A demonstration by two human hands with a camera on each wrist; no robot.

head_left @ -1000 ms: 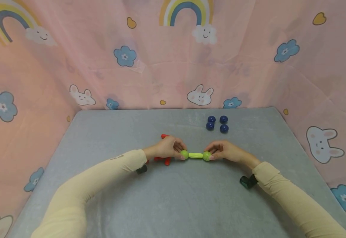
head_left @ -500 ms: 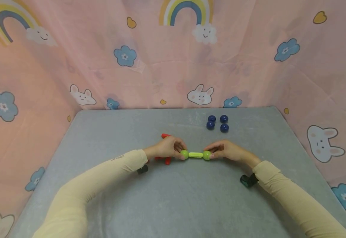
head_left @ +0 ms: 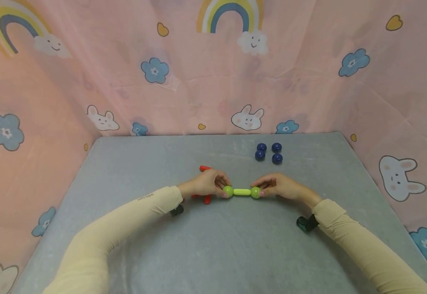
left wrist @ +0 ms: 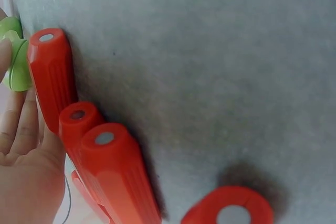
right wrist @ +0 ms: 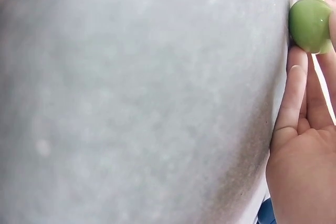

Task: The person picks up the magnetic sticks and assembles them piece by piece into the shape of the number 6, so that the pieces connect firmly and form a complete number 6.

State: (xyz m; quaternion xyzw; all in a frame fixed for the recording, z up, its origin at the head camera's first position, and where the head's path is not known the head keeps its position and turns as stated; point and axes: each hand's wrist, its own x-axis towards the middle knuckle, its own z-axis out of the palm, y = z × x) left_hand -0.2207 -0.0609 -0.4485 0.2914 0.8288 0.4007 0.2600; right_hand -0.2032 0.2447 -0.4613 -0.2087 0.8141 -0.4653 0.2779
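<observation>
Two light green balls are joined by a yellow-green rod [head_left: 242,192] into a dumbbell shape lying level above or on the grey table. My left hand [head_left: 207,183] pinches the left ball [head_left: 228,191] between thumb and fingers. At the other end, my right hand [head_left: 282,186] pinches the right ball [head_left: 255,192]. In the right wrist view the near ball [right wrist: 310,24] sits at the fingertips with the rod beyond it. Several red rods [left wrist: 52,77] with round metal-looking ends lie beside and under my left hand; the head view has them partly hidden.
Several dark blue balls [head_left: 260,155] sit in a loose group behind my right hand. The grey table [head_left: 213,253] is bordered by pink patterned cloth [head_left: 184,102] at the back and sides. Dark wrist cameras [head_left: 305,223] hang below both cuffs.
</observation>
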